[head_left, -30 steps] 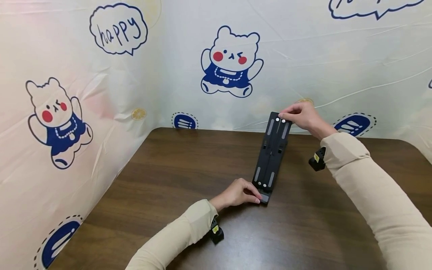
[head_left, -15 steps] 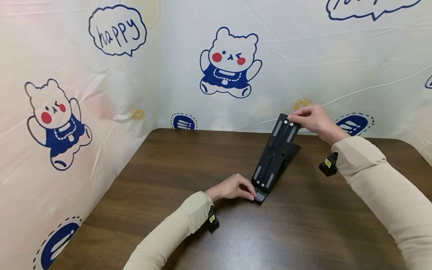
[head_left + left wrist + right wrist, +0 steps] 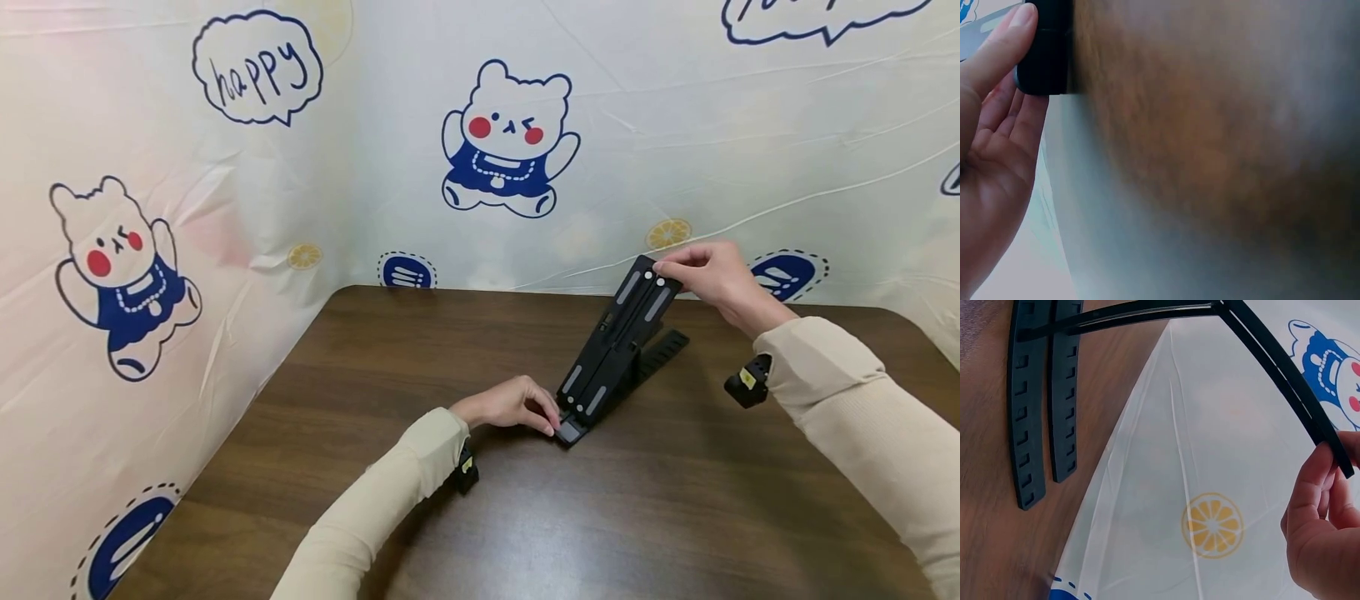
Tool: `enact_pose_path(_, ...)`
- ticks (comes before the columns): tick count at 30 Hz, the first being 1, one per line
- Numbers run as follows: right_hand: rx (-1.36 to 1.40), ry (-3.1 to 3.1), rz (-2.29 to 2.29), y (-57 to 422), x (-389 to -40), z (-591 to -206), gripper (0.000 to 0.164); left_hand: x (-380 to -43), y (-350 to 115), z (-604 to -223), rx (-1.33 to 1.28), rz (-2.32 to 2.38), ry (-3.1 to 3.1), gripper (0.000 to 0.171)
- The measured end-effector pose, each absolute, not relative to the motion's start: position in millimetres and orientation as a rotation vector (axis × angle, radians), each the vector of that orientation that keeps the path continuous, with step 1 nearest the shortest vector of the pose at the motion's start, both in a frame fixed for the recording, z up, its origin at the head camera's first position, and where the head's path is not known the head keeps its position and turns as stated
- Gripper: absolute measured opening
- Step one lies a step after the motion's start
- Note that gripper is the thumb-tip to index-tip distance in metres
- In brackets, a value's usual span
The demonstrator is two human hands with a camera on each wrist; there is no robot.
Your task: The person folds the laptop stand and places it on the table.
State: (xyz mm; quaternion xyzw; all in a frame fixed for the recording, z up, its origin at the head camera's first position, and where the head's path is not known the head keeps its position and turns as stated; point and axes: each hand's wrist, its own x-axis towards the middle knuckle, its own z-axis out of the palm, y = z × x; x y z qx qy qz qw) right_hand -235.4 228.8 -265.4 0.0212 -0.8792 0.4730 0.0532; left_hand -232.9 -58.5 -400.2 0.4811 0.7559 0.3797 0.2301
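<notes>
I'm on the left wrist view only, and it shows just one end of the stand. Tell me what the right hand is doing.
Observer: The right hand is pinching the stand by its raised far end.

Operator: My picture stops short of that end. Tell me what's below it.

Observer: Two notched rails, lying lower and well apart from the end being held.
</notes>
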Motion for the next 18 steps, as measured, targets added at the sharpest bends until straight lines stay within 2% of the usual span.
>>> enact_pose_path(9, -0.029, -2.697, 1.39, 228, -229, -261, 0.047, -244, -61, -405, 1.296, 1.067, 2.027, 0.008)
enact_pose_path(18, 0.009, -2.686, 1.407, 229, -227, -261, 0.047, -231, -61, -396, 1.407, 0.894, 2.311, 0.005)
